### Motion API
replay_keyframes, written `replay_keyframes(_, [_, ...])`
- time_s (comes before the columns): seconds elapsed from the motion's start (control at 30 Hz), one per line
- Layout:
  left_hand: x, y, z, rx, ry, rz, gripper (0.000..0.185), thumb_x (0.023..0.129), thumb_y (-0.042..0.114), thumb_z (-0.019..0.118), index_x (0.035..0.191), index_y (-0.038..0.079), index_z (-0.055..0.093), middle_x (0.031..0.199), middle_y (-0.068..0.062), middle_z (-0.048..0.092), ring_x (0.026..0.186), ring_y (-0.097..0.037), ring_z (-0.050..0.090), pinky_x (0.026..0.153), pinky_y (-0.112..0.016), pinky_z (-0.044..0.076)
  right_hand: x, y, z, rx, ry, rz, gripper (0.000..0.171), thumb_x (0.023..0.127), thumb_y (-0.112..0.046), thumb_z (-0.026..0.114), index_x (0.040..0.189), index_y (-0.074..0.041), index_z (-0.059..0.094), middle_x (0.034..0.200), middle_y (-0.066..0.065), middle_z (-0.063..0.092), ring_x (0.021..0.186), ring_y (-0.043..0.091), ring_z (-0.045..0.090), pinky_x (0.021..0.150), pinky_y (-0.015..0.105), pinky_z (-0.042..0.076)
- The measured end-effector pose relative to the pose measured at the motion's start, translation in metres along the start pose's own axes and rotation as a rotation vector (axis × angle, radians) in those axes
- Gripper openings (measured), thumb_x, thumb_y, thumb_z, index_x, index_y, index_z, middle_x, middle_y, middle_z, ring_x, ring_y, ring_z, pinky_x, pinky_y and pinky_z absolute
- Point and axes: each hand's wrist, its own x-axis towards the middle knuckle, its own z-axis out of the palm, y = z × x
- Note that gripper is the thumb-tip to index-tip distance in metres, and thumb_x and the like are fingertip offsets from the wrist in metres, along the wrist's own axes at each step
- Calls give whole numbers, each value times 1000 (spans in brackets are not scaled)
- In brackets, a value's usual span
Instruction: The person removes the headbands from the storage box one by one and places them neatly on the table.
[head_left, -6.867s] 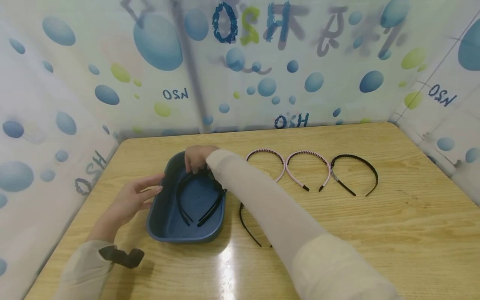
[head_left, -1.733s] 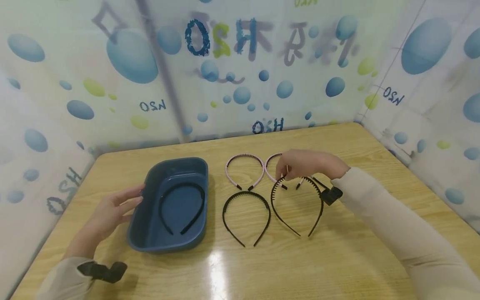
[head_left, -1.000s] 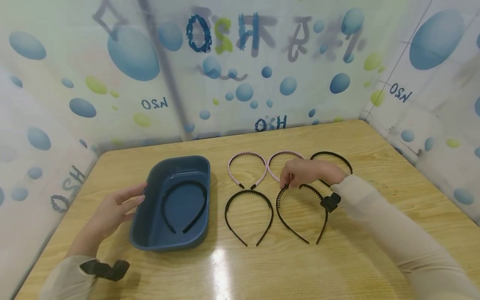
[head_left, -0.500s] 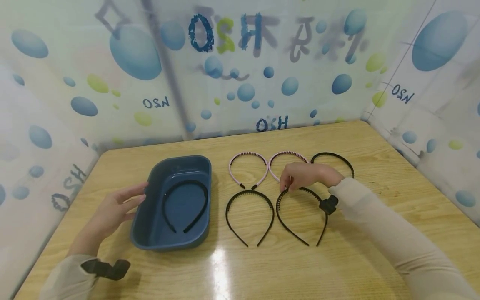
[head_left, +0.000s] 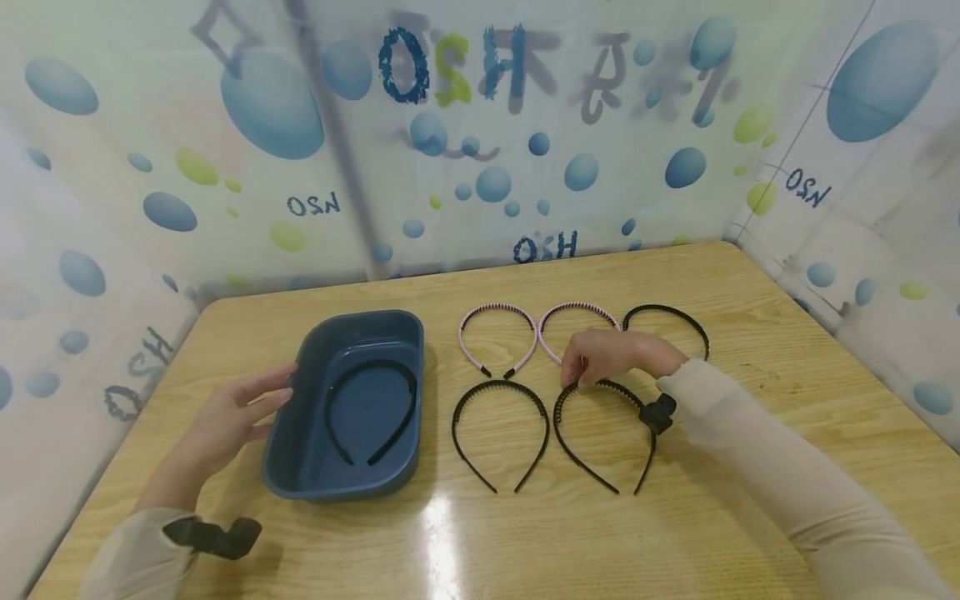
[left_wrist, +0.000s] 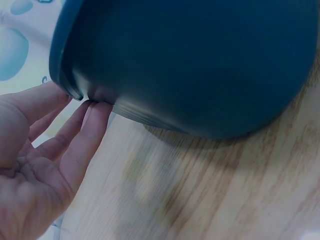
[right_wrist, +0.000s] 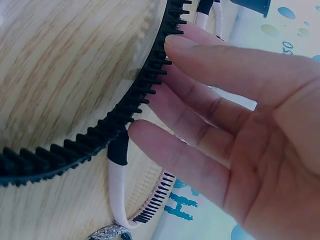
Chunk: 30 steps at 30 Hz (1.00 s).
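A dark blue tub (head_left: 296, 442) stands on the table's left with one black headband (head_left: 371, 408) lying in it. My left hand (head_left: 281, 392) is flat, its fingertips (left_wrist: 95, 107) touching the tub's rim (left_wrist: 67, 85) from outside. A black toothed headband (head_left: 603, 437) lies flat on the wood beside a second black one (head_left: 498, 429). My right hand (head_left: 573, 375) rests at the top of its arch, fingers straight, fingertips (right_wrist: 175, 42) touching the teeth (right_wrist: 100, 135). A pink headband's black tip (right_wrist: 118, 150) lies just behind.
Two pink headbands (head_left: 497, 337) (head_left: 577, 310) and another black one (head_left: 667, 315) lie in a row behind my right hand. Bubble-printed curtains wall the wooden table (head_left: 750, 467) on three sides. Bare wood shows at the front and right.
My right hand has lowered the toothed headband onto the table next to the other black one and loosened its pinch. The left hand and the tub have stayed put.
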Motion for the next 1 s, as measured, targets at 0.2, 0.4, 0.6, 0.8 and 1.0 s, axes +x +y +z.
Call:
replay_keyframes(0.2, [0, -2, 0, -16, 0, -6, 49, 95, 19, 51, 139, 3, 37, 123, 21, 45, 105, 10, 46, 77, -21, 48, 1, 1, 1, -7, 2, -6, 18, 80, 8, 65, 95, -1, 70, 92, 7, 67, 83, 17, 61, 72, 27, 50])
replay_keyframes(0.4, [0, -2, 0, -16, 7, -20, 49, 95, 20, 52, 139, 5, 38, 122, 20, 46, 105, 11, 46, 77, -21, 48, 2, 1, 2, -5, 5, 31, 19, 80, 7, 65, 95, -2, 71, 92, 5, 67, 82, 14, 61, 71, 26, 50])
replay_keyframes(0.6, [0, 0, 0, 6, 12, -30, 51, 95, 23, 53, 140, 5, 38, 127, 13, 44, 104, 10, 46, 78, -23, 48, 2, 1, 3, -9, 18, 30, 19, 81, 9, 63, 95, -3, 71, 93, 5, 67, 83, 16, 61, 71, 27, 50])
replay_keyframes(0.8, [0, 1, 0, 2, 10, -34, 51, 95, 23, 52, 140, 5, 37, 129, 9, 43, 104, 9, 47, 78, -24, 48, 2, 3, 4, 0, 18, 53, 19, 82, 7, 63, 95, -4, 70, 95, 4, 66, 87, 17, 61, 75, 30, 50])
replay_keyframes(1.0, [0, 2, 0, 6, 3, -48, 53, 95, 25, 52, 141, 6, 35, 136, -2, 39, 105, 10, 46, 79, -25, 48, 2, 2, 2, 29, 15, 42, 18, 83, 6, 63, 95, -3, 70, 96, 5, 66, 85, 16, 60, 74, 29, 50])
